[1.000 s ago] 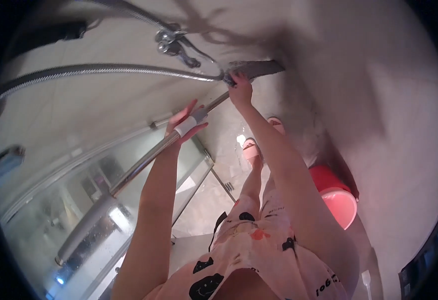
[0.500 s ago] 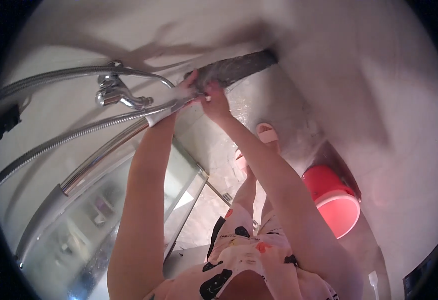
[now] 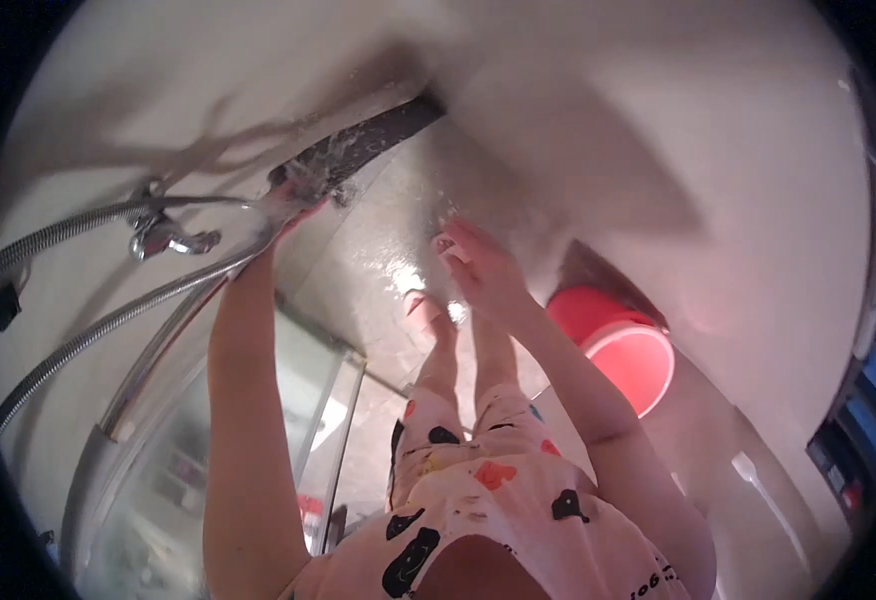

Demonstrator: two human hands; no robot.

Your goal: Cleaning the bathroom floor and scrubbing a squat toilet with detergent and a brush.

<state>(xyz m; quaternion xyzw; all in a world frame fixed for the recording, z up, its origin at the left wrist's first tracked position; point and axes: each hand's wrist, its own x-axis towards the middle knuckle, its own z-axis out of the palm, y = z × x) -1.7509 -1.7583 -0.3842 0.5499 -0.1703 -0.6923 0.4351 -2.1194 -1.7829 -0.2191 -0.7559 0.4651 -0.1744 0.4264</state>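
My left hand reaches to the wall side, its fingers closed at the near end of a long, dark grey flat mop head. A chrome pole with a grey grip runs from there toward the lower left. Water splashes over the mop head beside the hand. A ribbed metal hose also leads to this hand; splash and blur hide its end. My right hand hangs apart from the mop, over the wet floor, fingers curled together. Anything inside them is too small to name.
A chrome tap juts from the left wall. Right of my legs stands a red bucket with a pale rim. A glass panel is at lower left. A white long-handled thing lies at lower right. The floor shines wet.
My right hand has left the mop head and drawn back toward me. My left hand stays at the mop. The whole view has shifted, with tap, bucket and feet now farther left.
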